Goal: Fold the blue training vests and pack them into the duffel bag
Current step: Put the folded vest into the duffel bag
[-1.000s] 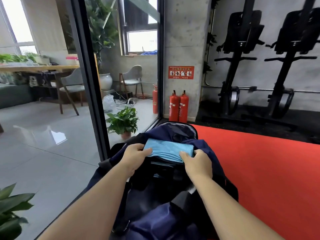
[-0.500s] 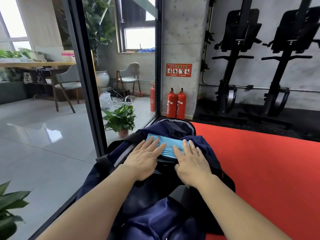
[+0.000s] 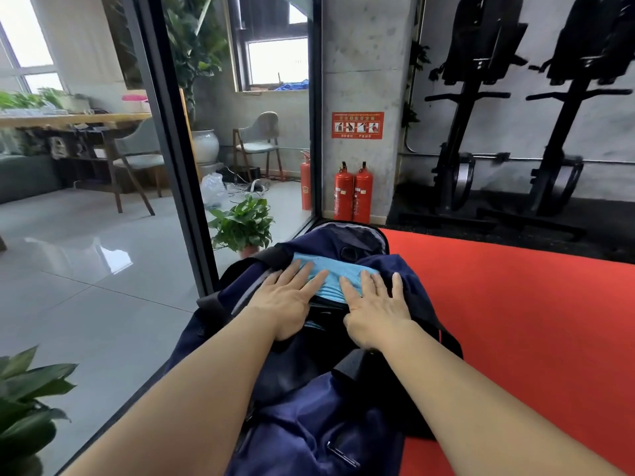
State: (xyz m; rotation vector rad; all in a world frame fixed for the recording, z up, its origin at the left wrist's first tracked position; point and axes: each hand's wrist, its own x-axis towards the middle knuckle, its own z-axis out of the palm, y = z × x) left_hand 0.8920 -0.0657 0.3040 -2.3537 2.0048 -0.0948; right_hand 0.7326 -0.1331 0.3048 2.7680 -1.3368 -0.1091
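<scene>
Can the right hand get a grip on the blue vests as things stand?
Probably yes. The right hand lies flat with its fingers on the folded blue vests, which show in the open mouth of the duffel bag. Nothing covers them there; the left hand presses alongside.

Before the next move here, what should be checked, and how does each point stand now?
1. Folded blue vests lie inside the duffel bag mouth: ok.
2. Left hand flat on the vests, fingers straight: ok.
3. Right hand flat beside it, nothing gripped: ok.
4. Bag mouth open: ok.
5. Stack low enough for zipping: cannot tell.
6. More vests left outside: cannot tell, none in view.
</scene>
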